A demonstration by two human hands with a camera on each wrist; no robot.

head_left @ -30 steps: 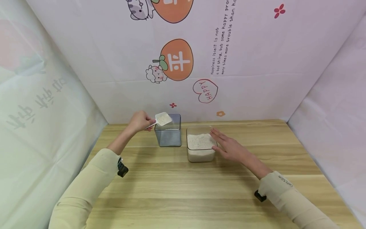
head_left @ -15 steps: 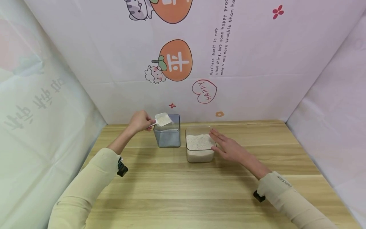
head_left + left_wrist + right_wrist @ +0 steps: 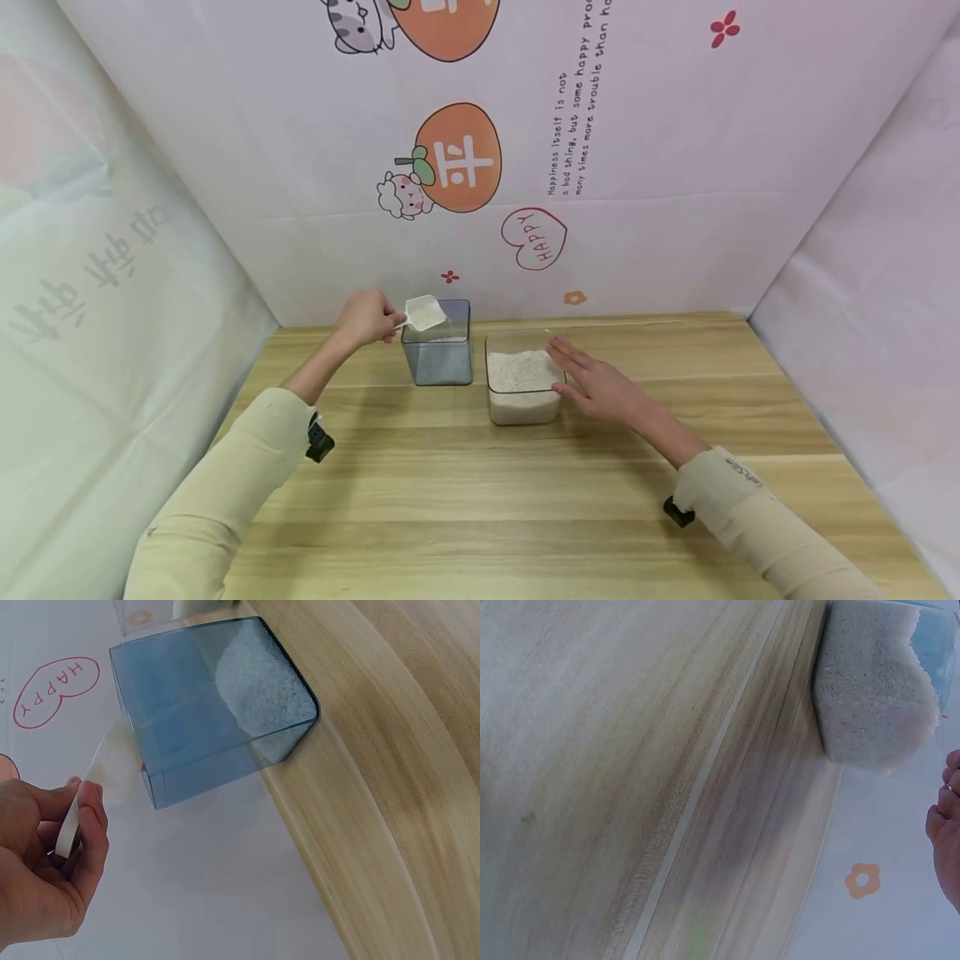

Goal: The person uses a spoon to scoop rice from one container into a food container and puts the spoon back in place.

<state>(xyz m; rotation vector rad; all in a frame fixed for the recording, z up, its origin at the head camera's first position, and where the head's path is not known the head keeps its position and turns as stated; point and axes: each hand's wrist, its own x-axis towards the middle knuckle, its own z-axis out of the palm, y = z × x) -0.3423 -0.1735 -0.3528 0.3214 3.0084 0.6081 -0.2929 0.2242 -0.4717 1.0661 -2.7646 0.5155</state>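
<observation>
My left hand [image 3: 366,318] pinches the handle of a white scoop [image 3: 426,313]. The scoop is tilted over the open top of a blue see-through square container [image 3: 442,365], with some white grains like rice still in it and a few spilling off its right edge. In the left wrist view, rice [image 3: 262,682] covers the bottom of that container. Just to the right stands a clear container [image 3: 517,340], holding a deeper bed of rice [image 3: 877,690]. Nearly straight fingers of my right hand [image 3: 600,387] rest against its right rim.
Both containers stand near the back of a wooden table [image 3: 465,492], side by side with a narrow gap. Behind them rises a white printed backdrop [image 3: 637,250], and pale cloth walls [image 3: 150,350] close off the left and right sides.
Grains trickle from the scoop into the blue container, and the pile in the scoop looks smaller. Both hands and both containers keep nearly the same places; the view shifts slightly.
</observation>
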